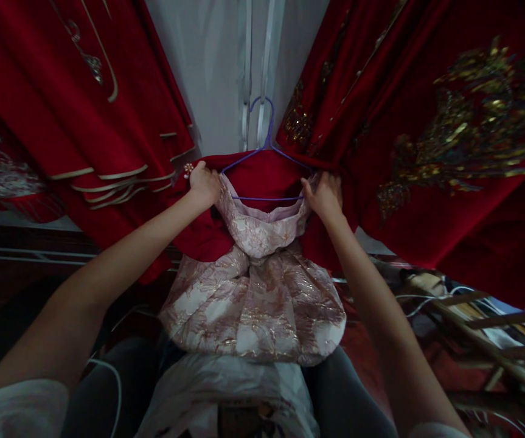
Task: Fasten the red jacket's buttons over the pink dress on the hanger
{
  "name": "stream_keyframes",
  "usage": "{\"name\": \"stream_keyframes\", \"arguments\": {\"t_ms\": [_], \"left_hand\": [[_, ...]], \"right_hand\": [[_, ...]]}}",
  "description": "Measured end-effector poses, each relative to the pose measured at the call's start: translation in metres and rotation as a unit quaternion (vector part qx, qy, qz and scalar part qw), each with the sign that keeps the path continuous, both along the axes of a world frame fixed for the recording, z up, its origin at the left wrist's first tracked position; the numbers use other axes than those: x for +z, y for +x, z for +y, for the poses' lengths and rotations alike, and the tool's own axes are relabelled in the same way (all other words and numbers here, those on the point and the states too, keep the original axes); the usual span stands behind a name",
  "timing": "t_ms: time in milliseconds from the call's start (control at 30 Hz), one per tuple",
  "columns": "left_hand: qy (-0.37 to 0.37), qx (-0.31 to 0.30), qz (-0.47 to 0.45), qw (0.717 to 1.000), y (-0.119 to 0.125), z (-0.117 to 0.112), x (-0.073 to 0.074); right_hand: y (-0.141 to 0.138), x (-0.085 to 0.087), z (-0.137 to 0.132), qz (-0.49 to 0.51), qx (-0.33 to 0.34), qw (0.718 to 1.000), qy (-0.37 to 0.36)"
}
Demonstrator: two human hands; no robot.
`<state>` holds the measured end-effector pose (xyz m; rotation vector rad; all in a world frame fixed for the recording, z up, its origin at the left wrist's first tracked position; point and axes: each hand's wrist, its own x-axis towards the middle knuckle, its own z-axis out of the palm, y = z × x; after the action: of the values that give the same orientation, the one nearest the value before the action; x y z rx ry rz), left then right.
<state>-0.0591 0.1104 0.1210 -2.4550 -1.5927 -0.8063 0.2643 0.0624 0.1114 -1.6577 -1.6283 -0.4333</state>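
Observation:
A pale pink dress (pixel 266 298) with a shiny gold floral pattern and a puffed skirt hangs in front of me on a purple hanger (pixel 269 131). A red short jacket or bolero (pixel 262 170) lies around its shoulders, with a flower-shaped ornament (pixel 188 171) at its left edge. My left hand (pixel 206 184) is closed around the left shoulder, where dress and red cloth meet. On the opposite shoulder my right hand (pixel 323 193) grips likewise, thumb inward over the dress's edge. Cloth hides parts of the fingers.
Red garments with cream trim (pixel 120 173) hang at left; others with gold sequin embroidery (pixel 467 128) hang at right. Behind the hanger run vertical metal rails (pixel 255 73) on a grey panel. A wooden rack (pixel 485 340) with cables stands lower right. White plastic (pixel 225 389) covers my lap.

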Motion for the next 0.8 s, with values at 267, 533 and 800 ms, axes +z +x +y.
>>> {"name": "stream_keyframes", "arguments": {"t_ms": [267,533,800], "left_hand": [[-0.066,0.103,0.156,0.98,-0.026,-0.025,0.022],[-0.149,-0.05,-0.113,0.981,-0.057,-0.01,-0.002],[-0.037,-0.067,-0.114,0.991,-0.029,-0.013,-0.012]], "right_hand": [[0.039,0.042,0.006,0.067,0.031,0.986,-0.147],[0.074,0.017,0.007,0.224,0.178,0.941,-0.181],[0.054,0.002,0.006,0.158,0.234,0.958,0.047]]}}
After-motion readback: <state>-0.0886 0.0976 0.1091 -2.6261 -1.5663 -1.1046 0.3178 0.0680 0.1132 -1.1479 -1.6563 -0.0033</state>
